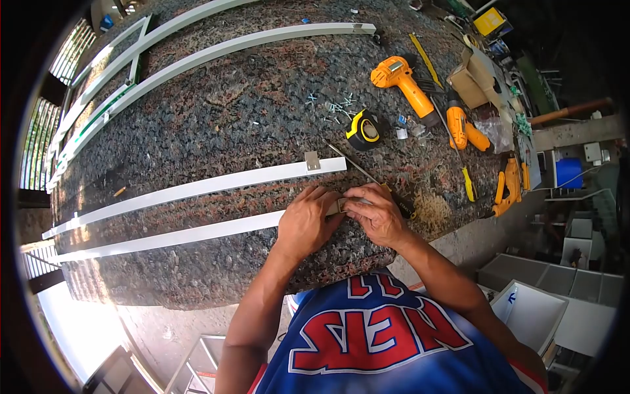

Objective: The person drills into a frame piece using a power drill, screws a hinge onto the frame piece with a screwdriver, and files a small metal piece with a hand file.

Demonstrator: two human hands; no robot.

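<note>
My left hand (304, 222) is closed over the right end of the near white metal bar (177, 242). Close against it, my right hand (374, 213) pinches a small metal bracket (336, 207) at the bar's end; the fingers partly cover it. Just behind lies a second white bar (197, 188), which carries a small metal plate (312, 161) near its right end. A screwdriver (403, 205) with a dark handle lies beside my right hand, its shaft pointing away to the left.
On the speckled stone table (216, 105) are a tape measure (364, 130), loose screws (341, 106), an orange drill (407, 85) and a second orange drill (464, 129). Longer white bars (216, 50) lie toward the back. A cardboard box (470, 82) stands at the right.
</note>
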